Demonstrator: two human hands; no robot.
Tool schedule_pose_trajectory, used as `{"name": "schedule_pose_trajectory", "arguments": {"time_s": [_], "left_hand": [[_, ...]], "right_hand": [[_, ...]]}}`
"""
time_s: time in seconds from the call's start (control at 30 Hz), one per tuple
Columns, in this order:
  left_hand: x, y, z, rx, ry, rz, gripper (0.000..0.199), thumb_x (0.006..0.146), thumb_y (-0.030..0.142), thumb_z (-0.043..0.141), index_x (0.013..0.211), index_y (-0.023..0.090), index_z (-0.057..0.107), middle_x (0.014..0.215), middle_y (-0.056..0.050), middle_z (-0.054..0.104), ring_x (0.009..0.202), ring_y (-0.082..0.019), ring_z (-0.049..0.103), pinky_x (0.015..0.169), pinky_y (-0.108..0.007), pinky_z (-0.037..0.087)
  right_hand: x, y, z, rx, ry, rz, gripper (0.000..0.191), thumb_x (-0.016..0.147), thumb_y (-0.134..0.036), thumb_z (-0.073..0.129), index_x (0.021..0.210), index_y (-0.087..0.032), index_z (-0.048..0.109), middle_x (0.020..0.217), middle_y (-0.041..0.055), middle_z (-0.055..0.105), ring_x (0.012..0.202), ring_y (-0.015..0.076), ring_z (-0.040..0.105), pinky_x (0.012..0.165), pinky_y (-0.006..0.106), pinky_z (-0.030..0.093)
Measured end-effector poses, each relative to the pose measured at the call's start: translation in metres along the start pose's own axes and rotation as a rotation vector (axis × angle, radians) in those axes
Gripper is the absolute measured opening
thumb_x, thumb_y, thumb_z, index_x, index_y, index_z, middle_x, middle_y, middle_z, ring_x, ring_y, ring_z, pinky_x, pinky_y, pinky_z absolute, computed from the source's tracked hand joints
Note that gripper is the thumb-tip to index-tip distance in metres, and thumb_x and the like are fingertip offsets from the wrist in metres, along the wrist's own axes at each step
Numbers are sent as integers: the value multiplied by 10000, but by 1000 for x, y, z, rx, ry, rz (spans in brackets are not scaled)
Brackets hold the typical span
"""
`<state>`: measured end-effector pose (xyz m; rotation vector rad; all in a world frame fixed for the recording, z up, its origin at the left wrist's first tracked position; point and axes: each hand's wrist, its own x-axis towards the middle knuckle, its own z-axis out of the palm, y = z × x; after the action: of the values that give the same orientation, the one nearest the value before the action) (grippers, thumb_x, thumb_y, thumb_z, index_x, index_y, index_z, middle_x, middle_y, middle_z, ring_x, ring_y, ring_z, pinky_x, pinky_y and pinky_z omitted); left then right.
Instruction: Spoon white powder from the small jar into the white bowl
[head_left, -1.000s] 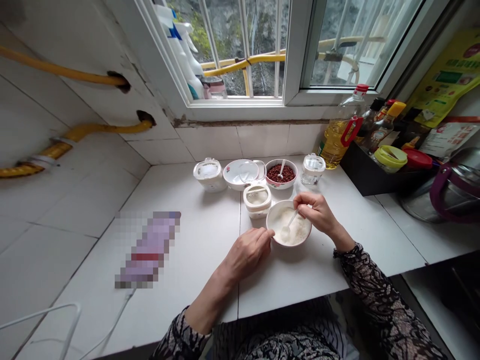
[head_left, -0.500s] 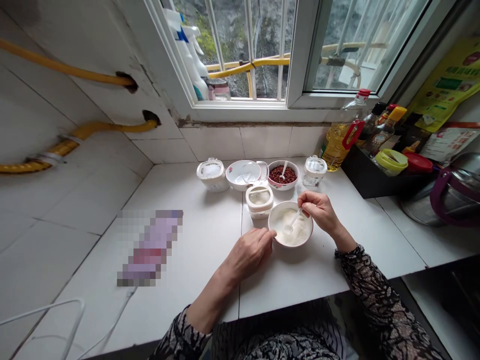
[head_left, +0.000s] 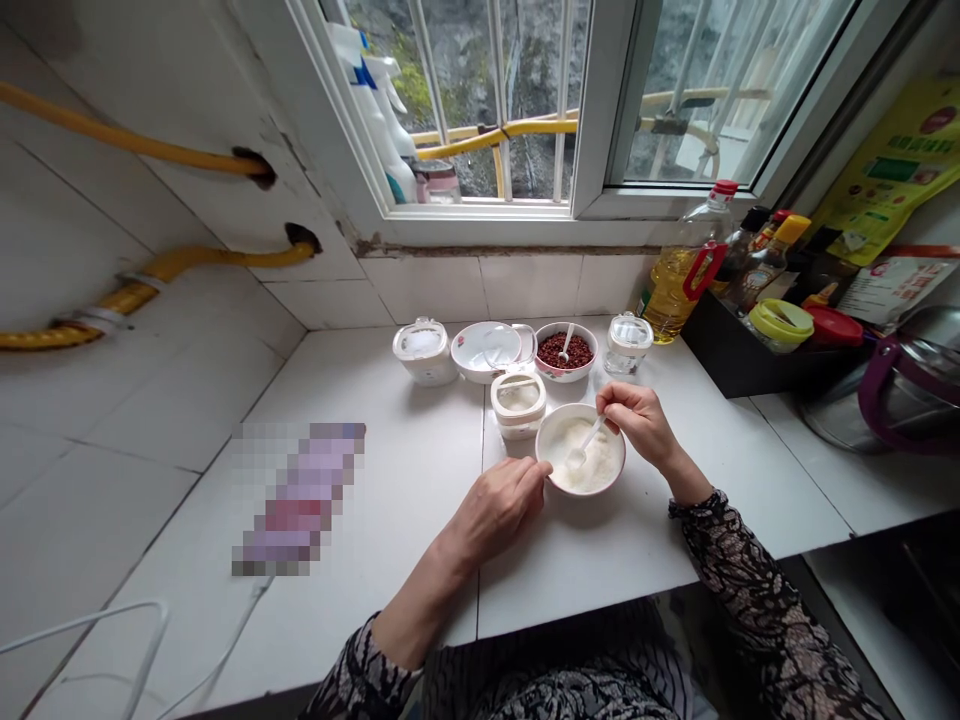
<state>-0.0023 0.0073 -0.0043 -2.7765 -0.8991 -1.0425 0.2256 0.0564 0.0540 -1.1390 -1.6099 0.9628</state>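
Note:
A white bowl (head_left: 561,480) with pale powder (head_left: 596,465) stands on the white tiled counter. My right hand (head_left: 636,420) pinches the handle of a small white spoon (head_left: 586,446), whose tip rests in the powder. At the bowl's left rim, my left hand (head_left: 510,500) grips the edge with thumb and fingers closed. Just behind the bowl, to the left, is a lidded white container (head_left: 518,420). Farther back sit a bowl of dark red grains (head_left: 566,372) with a spoon in it, a white dish (head_left: 480,345) and a clear-lidded jar (head_left: 628,345).
Another lidded container (head_left: 425,365) stands at the back left. An oil bottle (head_left: 675,285) and a black rack (head_left: 724,350) of bottles are at the right, beside a metal kettle (head_left: 847,400). A blurred purple object (head_left: 307,500) with a white cable lies left.

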Motion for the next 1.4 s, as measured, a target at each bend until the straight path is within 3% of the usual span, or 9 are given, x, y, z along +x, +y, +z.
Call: {"name": "schedule_pose_trajectory", "arguments": {"time_s": [0.2, 0.37, 0.63, 0.77, 0.93, 1.0, 1.1, 1.2, 1.4], "left_hand": [[0, 0, 1, 10, 2, 0, 200, 1001, 74, 321, 995, 164, 500, 684, 11, 523, 583, -147, 477, 558, -269, 421], [0, 0, 1, 23, 12, 2, 214, 997, 67, 310, 979, 169, 497, 673, 17, 512, 569, -144, 455, 543, -271, 405], [1, 0, 1, 12, 18, 7, 215, 996, 66, 306, 979, 168, 494, 677, 13, 518, 567, -147, 457, 541, -272, 415], [0, -1, 2, 23, 15, 7, 215, 998, 67, 304, 982, 166, 493, 684, 10, 523, 574, -151, 471, 544, -275, 423], [0, 0, 3, 28, 11, 6, 211, 998, 74, 305, 991, 167, 494, 690, 8, 525, 583, -157, 489, 544, -280, 433], [0, -1, 3, 34, 14, 9, 208, 1002, 79, 306, 996, 165, 495, 690, 7, 526, 583, -158, 488, 545, -281, 436], [0, -1, 3, 35, 15, 15, 209, 1008, 84, 301, 992, 165, 493, 689, 7, 524, 582, -159, 484, 545, -281, 437], [0, -1, 3, 30, 16, 14, 203, 1009, 84, 306, 995, 166, 491, 686, 9, 522, 583, -158, 480, 550, -279, 435], [-1, -1, 3, 12, 13, 7, 195, 998, 73, 321, 995, 170, 490, 679, 15, 515, 576, -151, 474, 545, -273, 419]], "right_hand": [[4, 0, 2, 119, 28, 94, 99, 641, -246, 514, 596, -191, 583, 452, -50, 470, 448, 99, 393, 481, 249, 290], [7, 0, 5, 255, 85, 149, 82, 654, -253, 574, 643, -184, 618, 454, -45, 532, 470, 107, 456, 550, 265, 379], [8, 0, 17, 359, 122, 87, 132, 765, -323, 638, 808, -200, 616, 610, -11, 660, 622, 157, 613, 699, 323, 503], [5, 1, 26, 207, 162, -69, 128, 895, -339, 585, 923, -214, 584, 731, 10, 701, 716, 173, 662, 753, 343, 531], [2, 1, 37, -352, 112, -481, 111, 954, -180, 510, 926, -221, 610, 838, 44, 737, 809, 201, 669, 912, 421, 493], [2, -1, 37, -452, 95, -590, 155, 956, -137, 488, 918, -223, 612, 830, 35, 740, 770, 191, 661, 953, 433, 472], [0, -5, 29, -424, 187, -587, 152, 945, -124, 498, 926, -222, 613, 818, 28, 741, 796, 194, 658, 941, 419, 473], [-3, -6, 17, -343, 225, -466, 132, 888, -128, 527, 888, -216, 626, 722, 12, 699, 792, 205, 645, 830, 376, 501], [-4, -2, 5, -371, 56, -467, 174, 763, -87, 497, 716, -217, 603, 640, -3, 620, 679, 174, 572, 686, 312, 482]]}}
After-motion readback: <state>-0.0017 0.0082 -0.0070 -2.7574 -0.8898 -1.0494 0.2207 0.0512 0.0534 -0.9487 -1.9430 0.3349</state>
